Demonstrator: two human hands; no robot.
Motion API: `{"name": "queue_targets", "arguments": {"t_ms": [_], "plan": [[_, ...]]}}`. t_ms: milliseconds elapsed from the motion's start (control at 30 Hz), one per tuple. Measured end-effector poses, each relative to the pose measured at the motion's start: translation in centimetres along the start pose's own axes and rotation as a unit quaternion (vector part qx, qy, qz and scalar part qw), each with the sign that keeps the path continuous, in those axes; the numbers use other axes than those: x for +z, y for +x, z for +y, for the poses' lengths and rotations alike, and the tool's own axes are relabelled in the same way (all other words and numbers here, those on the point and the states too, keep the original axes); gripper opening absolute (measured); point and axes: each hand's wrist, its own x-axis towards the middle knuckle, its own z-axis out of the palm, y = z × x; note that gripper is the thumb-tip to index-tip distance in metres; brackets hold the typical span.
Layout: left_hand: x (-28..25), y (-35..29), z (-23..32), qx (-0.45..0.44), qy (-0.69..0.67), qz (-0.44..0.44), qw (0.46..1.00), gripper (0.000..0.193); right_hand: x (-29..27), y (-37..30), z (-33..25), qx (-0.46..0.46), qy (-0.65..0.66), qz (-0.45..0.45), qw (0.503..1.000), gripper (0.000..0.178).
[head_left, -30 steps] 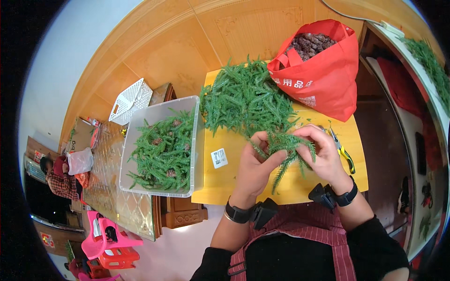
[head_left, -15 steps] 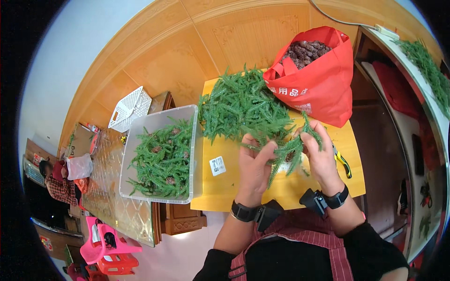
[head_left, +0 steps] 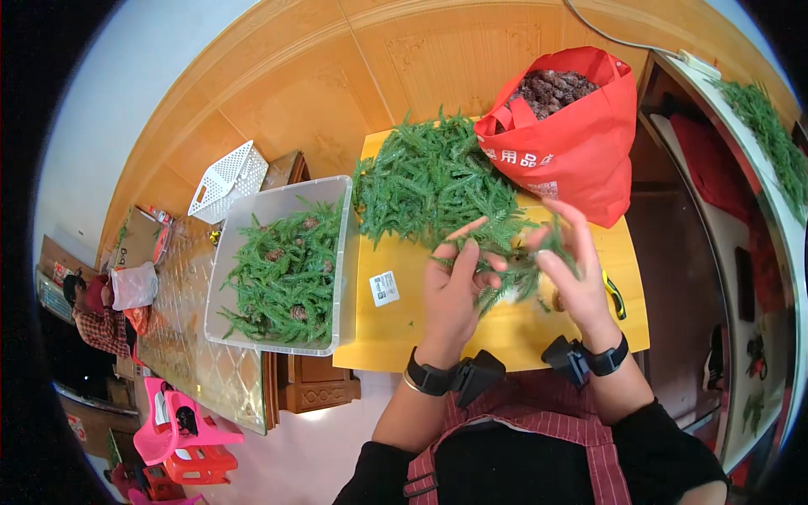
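Note:
Above the yellow table (head_left: 383,337), my left hand (head_left: 453,290) has its fingers closed on a green artificial pine sprig (head_left: 515,282). My right hand (head_left: 581,290) pinches the sprig's right side between thumb and fingers; motion smears its fingertips. Just beyond both hands lies a heap of loose pine sprigs (head_left: 433,181). A small brown piece, perhaps part of a pine cone, shows by my right thumb. Left of my hands, a clear plastic bin (head_left: 341,311) holds sprigs with pine cones (head_left: 299,312) among them.
A red bag (head_left: 581,160) full of pine cones (head_left: 551,93) stands at the table's back right. Yellow-black handled pliers or cutters (head_left: 617,301) lie near the right edge, a white label card (head_left: 385,289) near the left. Further left are a white basket (head_left: 229,181), a glass-topped table (head_left: 189,337) and a person (head_left: 101,324).
My right fingers have lifted and spread slightly around the sprig, and the sprig between my hands has shifted. The whole view has moved a little, so the bin appears further left.

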Motion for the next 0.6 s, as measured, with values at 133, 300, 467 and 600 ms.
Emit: {"name": "queue_targets", "arguments": {"t_ms": [133,300,467,600], "plan": [[-0.1,-0.5,0.4,0.018,0.103,-0.07,0.992,0.02,-0.6,1.0,-1.6,-0.224,-0.303,0.026,0.926,0.053],[0.0,-0.7,0.7,0.004,0.141,-0.125,0.982,0.007,-0.7,1.4,-3.3,-0.165,-0.275,-0.145,0.936,0.038],[0.3,-1.0,1.3,-0.021,0.204,-0.113,0.972,0.009,-0.5,2.1,-4.2,-0.208,-0.319,-0.195,0.904,0.037],[0.3,-1.0,1.2,-0.004,0.217,-0.138,0.966,0.017,-0.5,2.4,-4.3,-0.176,-0.345,-0.224,0.894,0.036]]}}
